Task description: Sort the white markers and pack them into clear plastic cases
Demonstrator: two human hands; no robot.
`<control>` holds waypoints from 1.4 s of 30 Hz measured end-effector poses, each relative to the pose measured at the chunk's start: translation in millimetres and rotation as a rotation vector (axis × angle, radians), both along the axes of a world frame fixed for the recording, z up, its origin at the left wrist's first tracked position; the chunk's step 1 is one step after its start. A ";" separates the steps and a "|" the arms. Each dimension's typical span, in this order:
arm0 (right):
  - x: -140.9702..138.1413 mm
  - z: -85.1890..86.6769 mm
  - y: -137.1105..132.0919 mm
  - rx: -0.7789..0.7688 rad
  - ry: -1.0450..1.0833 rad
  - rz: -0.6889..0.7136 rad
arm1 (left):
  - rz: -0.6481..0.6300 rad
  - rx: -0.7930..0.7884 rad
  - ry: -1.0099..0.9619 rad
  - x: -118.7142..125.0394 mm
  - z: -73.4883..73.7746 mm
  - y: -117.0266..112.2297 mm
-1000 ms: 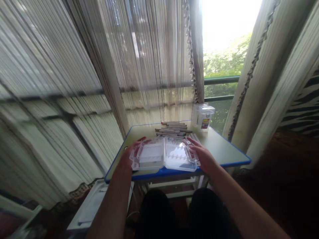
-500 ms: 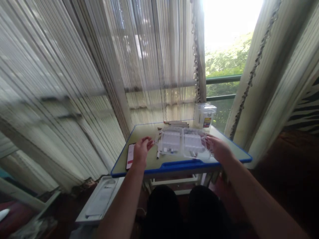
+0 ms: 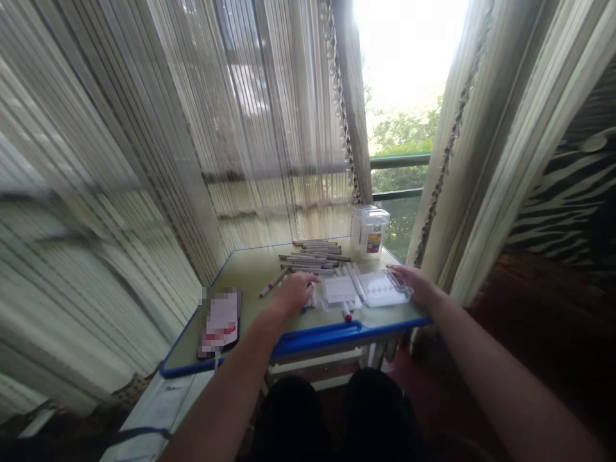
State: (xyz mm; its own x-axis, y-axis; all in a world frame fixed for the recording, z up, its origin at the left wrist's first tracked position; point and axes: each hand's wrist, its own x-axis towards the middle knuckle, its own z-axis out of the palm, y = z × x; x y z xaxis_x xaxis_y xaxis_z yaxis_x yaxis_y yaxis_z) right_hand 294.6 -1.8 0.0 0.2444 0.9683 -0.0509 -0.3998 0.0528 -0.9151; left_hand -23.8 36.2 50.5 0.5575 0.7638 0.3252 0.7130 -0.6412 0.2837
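Observation:
A clear plastic case (image 3: 368, 289) lies open on a small blue-edged table (image 3: 317, 333). My right hand (image 3: 416, 285) rests at the case's right edge, fingers curled on it. My left hand (image 3: 294, 292) lies at the case's left side, fingers curled over loose markers; whether it holds one is hidden. A red-tipped marker (image 3: 345, 312) pokes out in front of the case. Several markers (image 3: 312, 255) lie in a row behind it, and one marker (image 3: 273, 282) lies apart to the left.
A clear lidded tub (image 3: 369, 231) stands at the table's back right corner. A phone (image 3: 219, 322) lies on the table's front left. Striped curtains hang close behind and to both sides. A white tray (image 3: 158, 410) sits on the floor at the left.
The view has swung left and the case now lies flat on the table's right part. My left hand moved from open air onto the markers beside the case.

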 end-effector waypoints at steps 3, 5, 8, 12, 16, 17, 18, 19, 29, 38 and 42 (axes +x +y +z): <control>5.0 -3.4 4.6 -0.052 0.010 0.010 | -0.070 -0.008 0.034 4.7 -7.1 6.8; 6.8 -5.7 7.0 -0.059 0.011 -0.029 | -0.104 0.017 0.007 4.2 -12.7 10.2; 7.1 -9.2 8.7 -0.051 0.000 -0.106 | -0.143 0.051 -0.086 -1.2 -18.2 13.3; 4.8 -12.1 9.1 -0.020 -0.053 -0.197 | -0.068 0.082 -0.350 -13.1 -13.7 15.2; 6.0 -9.0 3.7 0.045 -0.114 -0.254 | 0.147 0.088 -0.463 -23.8 1.2 20.2; 5.5 -6.9 0.1 0.067 -0.140 -0.293 | 0.177 0.068 -0.476 -25.8 3.8 22.7; 3.4 -4.0 -4.8 0.089 -0.176 -0.349 | 0.199 0.038 -0.506 -27.5 5.1 25.8; -1.3 -0.4 -10.9 0.112 -0.213 -0.402 | 0.220 0.005 -0.563 -28.9 4.8 29.1; -195.7 28.9 -50.0 0.948 -1.282 -0.263 | 0.504 0.020 -0.631 -41.5 -25.3 21.2; -169.0 14.8 -18.8 0.762 -1.304 -0.776 | 0.468 0.074 -0.472 -49.6 -35.5 4.7; -161.9 8.7 -21.2 0.877 -1.294 -0.706 | 0.425 0.146 -0.401 -46.2 -36.0 3.8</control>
